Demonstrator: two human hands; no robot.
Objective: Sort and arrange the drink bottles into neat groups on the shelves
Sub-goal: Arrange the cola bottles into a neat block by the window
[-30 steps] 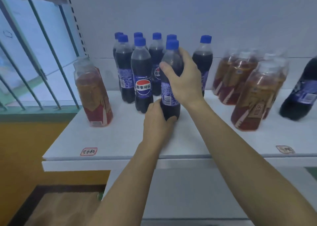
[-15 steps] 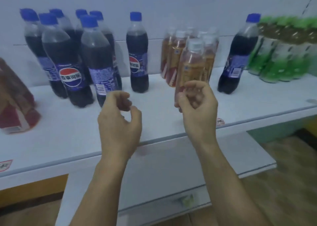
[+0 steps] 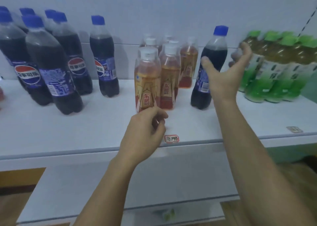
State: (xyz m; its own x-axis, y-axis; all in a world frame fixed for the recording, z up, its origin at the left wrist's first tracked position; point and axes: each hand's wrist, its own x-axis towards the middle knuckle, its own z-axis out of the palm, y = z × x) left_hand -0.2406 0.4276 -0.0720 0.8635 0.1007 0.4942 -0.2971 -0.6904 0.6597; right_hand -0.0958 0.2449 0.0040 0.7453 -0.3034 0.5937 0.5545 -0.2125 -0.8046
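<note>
On the white shelf (image 3: 72, 133), toward its right side, a lone cola bottle (image 3: 208, 75) stands between the amber group and the green group, tilted in this wide view. My right hand (image 3: 224, 75) is spread wide just beside it: thumb lying against the dark shoulder, fingers (image 3: 240, 54) blurred and splayed off to the bottle's right, not closed round anything. My left hand (image 3: 145, 133) hangs lower, in front of the nearest amber drink bottle (image 3: 148, 81), fingers loosely curled with nothing in them; whether a fingertip grazes that bottle's base I cannot tell. Half a second ago both hands hovered empty before the shelf front, well short of the lone cola; now the right has reached up to it and the left sits nearer the amber row. Count, cola cluster (image 3: 51, 68) at left: seven blue caps visible, the leftmost cut by the frame edge, plus the lone one. Amber bottles: about six, the rear ones blurred. Green tea bottles (image 3: 274, 68): at least four caps, too smeared to count firmly. Two small label stickers sit on the shelf front, one (image 3: 171, 138) beside my left hand.
</note>
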